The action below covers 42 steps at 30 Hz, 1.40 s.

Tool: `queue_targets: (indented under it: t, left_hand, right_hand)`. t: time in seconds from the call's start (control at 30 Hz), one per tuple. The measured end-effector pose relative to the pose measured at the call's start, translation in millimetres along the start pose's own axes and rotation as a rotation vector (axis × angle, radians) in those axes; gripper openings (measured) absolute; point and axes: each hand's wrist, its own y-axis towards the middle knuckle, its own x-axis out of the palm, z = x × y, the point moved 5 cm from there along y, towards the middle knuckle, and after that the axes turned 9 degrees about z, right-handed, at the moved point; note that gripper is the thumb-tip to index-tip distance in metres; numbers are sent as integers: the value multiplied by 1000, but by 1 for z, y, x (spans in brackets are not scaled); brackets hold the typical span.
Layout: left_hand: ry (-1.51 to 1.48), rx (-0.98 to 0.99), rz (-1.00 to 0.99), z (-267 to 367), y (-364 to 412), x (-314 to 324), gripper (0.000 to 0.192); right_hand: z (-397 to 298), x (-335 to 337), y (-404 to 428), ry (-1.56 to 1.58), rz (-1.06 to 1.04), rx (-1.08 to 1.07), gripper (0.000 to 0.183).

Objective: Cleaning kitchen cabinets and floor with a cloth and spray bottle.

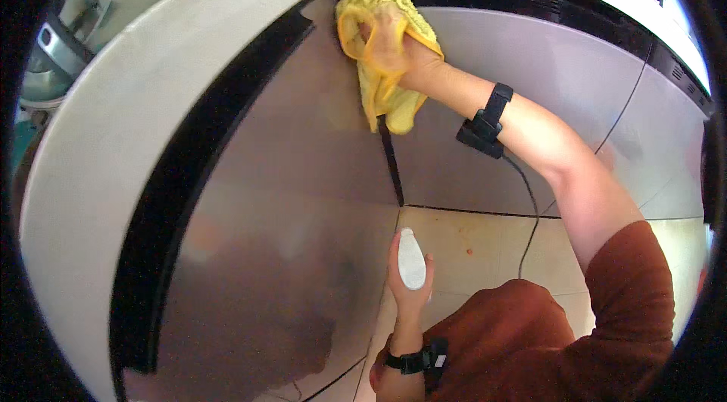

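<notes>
My right hand [392, 44] grips a yellow microfibre cloth [392, 101] with a smooth orange-yellow hem. It presses the cloth against the upper part of the inner corner where two glossy cabinet fronts meet. Folds of the cloth partly cover the fingers. Lower down, my left hand [413, 297] is wrapped around a white oval object [411, 260], perhaps a spray bottle seen from above; its lower part is hidden. The left cabinet panel [272, 220] and the right cabinet panel [483, 55] are greyish and reflective. A dark strip [392, 166] runs down the corner below the cloth.
A pale countertop [142, 49] overhangs both fronts, with black recessed trim [170, 203] beneath its edge. Beige floor tiles [471, 231] bear small specks. Black straps circle both my forearms, and a cable [528, 192] hangs from the right one. An appliance [51, 61] stands far left.
</notes>
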Motion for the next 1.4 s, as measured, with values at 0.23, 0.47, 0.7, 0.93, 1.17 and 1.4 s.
queue_targets:
  t: [0.23,0.47,0.7,0.93,1.17,1.4]
  left_hand:
    - [-149,-473,-60,-11,1,17,46]
    - [-35,-178,-111,-14,8,19,54]
    - [-127,-70,-229,0,7,76,55]
    - [-307,-282,-281,-31,-16,107,49]
    - [-253,-436,-259,-31,-12,78,47]
    - [-100,-302,-295,-37,-14,66,51]
  right_hand:
    - [25,25,-140,236,-853,38,39]
    - [91,-51,-119,127,-75,337,35]
    - [46,12,-25,474,-42,187,46]
    - [208,-146,-171,-284,309,235,37]
    - [57,-51,-38,379,239,305,32]
    - [31,-65,8,890,-138,213,17]
